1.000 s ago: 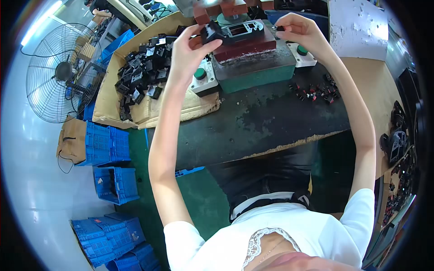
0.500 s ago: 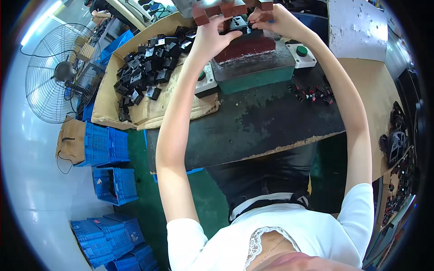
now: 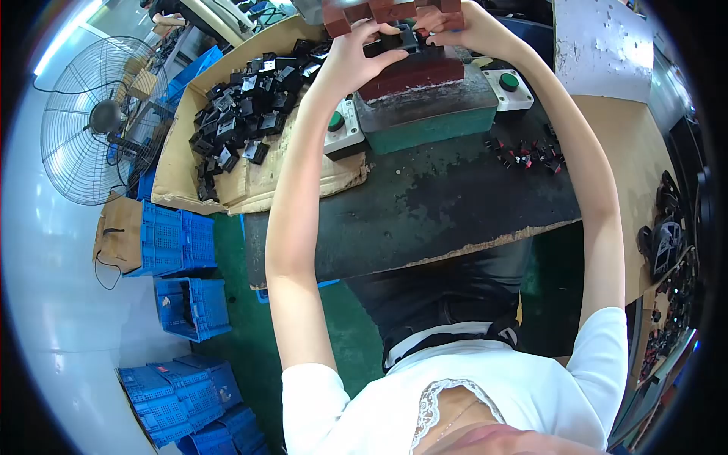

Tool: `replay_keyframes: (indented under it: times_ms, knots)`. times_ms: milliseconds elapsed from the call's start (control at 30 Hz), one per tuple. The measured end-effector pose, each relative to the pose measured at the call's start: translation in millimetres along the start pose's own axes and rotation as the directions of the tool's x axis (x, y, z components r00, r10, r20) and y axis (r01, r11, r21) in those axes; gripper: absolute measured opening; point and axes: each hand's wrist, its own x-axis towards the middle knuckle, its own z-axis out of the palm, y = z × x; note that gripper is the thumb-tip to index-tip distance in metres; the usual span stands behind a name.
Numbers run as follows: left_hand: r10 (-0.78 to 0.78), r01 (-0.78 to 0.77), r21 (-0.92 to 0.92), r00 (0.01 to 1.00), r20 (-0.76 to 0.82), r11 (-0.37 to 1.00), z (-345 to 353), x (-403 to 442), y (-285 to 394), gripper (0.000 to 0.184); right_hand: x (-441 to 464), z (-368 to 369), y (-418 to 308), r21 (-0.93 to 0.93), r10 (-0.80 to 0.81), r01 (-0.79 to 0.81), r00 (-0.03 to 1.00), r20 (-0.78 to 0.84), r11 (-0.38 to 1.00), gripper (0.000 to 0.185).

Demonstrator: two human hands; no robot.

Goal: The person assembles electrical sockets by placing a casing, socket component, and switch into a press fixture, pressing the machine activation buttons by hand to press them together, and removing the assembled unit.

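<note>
My left hand (image 3: 359, 57) is closed on a small black plastic housing (image 3: 403, 41), its thumb along the near side. The housing is over the dark red block (image 3: 413, 80) of the machine; whether it rests on the block I cannot tell. Close to the housing's right side, my right hand (image 3: 472, 32) has its fingertips pinched together. Whatever they hold is too small and partly hidden. Reddish-brown blocks (image 3: 390, 12) of the machine hang just above both hands and cover some of the fingers.
Green push buttons (image 3: 509, 81) on grey boxes flank the machine base (image 3: 432, 129). At left, a cardboard box (image 3: 178, 171) holds many black housings (image 3: 250, 106). Small red-and-black parts (image 3: 531, 155) lie on the dark bench (image 3: 455, 205). A fan (image 3: 105, 119) and blue crates (image 3: 192, 309) stand farther left.
The black housing has turned, so its light face with holes no longer shows. My right hand has shifted slightly up and right, its fingertips still close to the housing.
</note>
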Motion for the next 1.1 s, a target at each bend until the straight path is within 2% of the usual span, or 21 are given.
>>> replay_keyframes:
  times_ms: [33,100,167,333,400,433,500,533,567,600,633,667,700,733,800,933,1000,1033,1100]
  knots:
    - [-0.003,0.003,-0.001,1.0,0.0,1.0,-1.2,0.1,-0.5,0.034,0.3,0.6,0.2,0.009,-0.021,0.021,1.0,0.006,1.0,0.022]
    - [0.09,-0.092,0.097,0.996,0.026,0.991,-4.3,0.9,0.9,0.034,1.0,0.5,2.6,0.043,0.01,-0.01,1.0,-0.001,0.999,0.027]
    - [0.047,-0.054,0.135,0.997,0.055,0.989,-7.3,-1.7,5.5,0.031,3.8,0.3,7.0,0.134,0.016,-0.017,1.0,0.013,0.991,0.03]
    - [0.003,-0.023,0.246,0.997,0.08,0.969,-9.6,-2.7,18.9,0.026,1.2,0.9,2.1,0.1,-0.004,0.005,1.0,-0.004,0.995,0.03]
    - [0.113,-0.122,0.238,0.992,0.052,0.964,-8.9,-2.5,14.6,0.026,0.5,-2.2,2.2,-0.045,-0.086,0.086,0.996,0.019,0.995,0.025]
    - [0.111,-0.12,0.238,0.993,0.05,0.964,-9.1,-2.7,14.9,0.026,-1.2,-0.5,-8.9,-0.045,-0.085,0.086,0.996,0.021,0.995,0.025]
    - [0.065,-0.079,0.283,0.996,0.059,0.956,-8.9,-2.8,15.5,0.027,-7.7,1.7,-28.5,-0.12,0.146,-0.145,0.989,0.003,0.982,0.018]
    - [0.064,-0.078,0.282,0.996,0.058,0.956,-7.6,-2.8,11.0,0.027,-3.3,1.0,-16.7,-0.12,0.148,-0.146,0.989,0.003,0.982,0.018]
    - [0.097,-0.113,0.259,0.993,0.072,0.959,-6.2,-2.1,6.6,0.026,5.1,0.4,2.9,0.08,-0.272,0.266,0.958,0.09,0.961,0.016]
    - [0.132,-0.148,0.236,0.988,0.085,0.96,-6.0,-1.3,6.0,0.026,5.5,2.7,-2.2,0.184,-0.474,0.453,0.876,0.09,0.872,0.015]
    - [0.134,-0.15,0.237,0.987,0.084,0.96,-5.6,-1.4,5.5,0.026,5.9,4.8,-7.1,0.294,-0.653,0.607,0.753,0.085,0.738,0.013]
    - [0.117,-0.129,0.2,0.991,0.067,0.971,-4.0,-3.3,5.5,0.024,-2.0,2.9,-12.7,0.08,-0.326,0.32,0.943,0.07,0.944,0.012]
    - [0.099,-0.106,0.162,0.994,0.05,0.981,-2.2,-4.9,6.2,0.023,-7.3,4.7,-22.0,-0.116,0.037,-0.04,0.999,-0.023,0.992,0.012]
    - [0.098,-0.105,0.161,0.994,0.049,0.981,-1.2,-5.1,6.6,0.023,-6.4,5.1,-18.3,-0.116,0.039,-0.041,0.999,-0.023,0.992,0.012]
    - [0.11,-0.114,0.137,0.993,0.038,0.984,-0.1,-5.3,7.2,0.022,-3.2,8.1,-11.6,-0.176,-0.101,0.095,0.995,-0.023,0.98,0.011]
    - [0.083,-0.084,0.111,0.996,0.02,0.99,-0.6,-9.3,9.0,0.021,-9.1,9.7,-17.7,-0.134,0.005,-0.012,0.999,-0.049,0.991,0.011]
    - [0.125,-0.112,0.291,0.992,-0.026,0.95,-6.3,-15.1,10.1,0.02,-11.1,8.6,-24.7,-0.234,0.04,-0.043,0.999,-0.019,0.971,0.012]
    - [0.125,-0.112,0.291,0.992,-0.026,0.95,-10.5,-20.1,11.1,0.02,-13.0,7.7,-28.7,-0.233,0.039,-0.042,0.999,-0.02,0.971,0.012]
    - [0.013,0.011,0.118,0.979,-0.205,0.993,-23.9,-34.0,14.9,0.014,-16.4,4.9,-37.4,-0.404,0.043,-0.032,0.999,0.018,0.914,0.017]
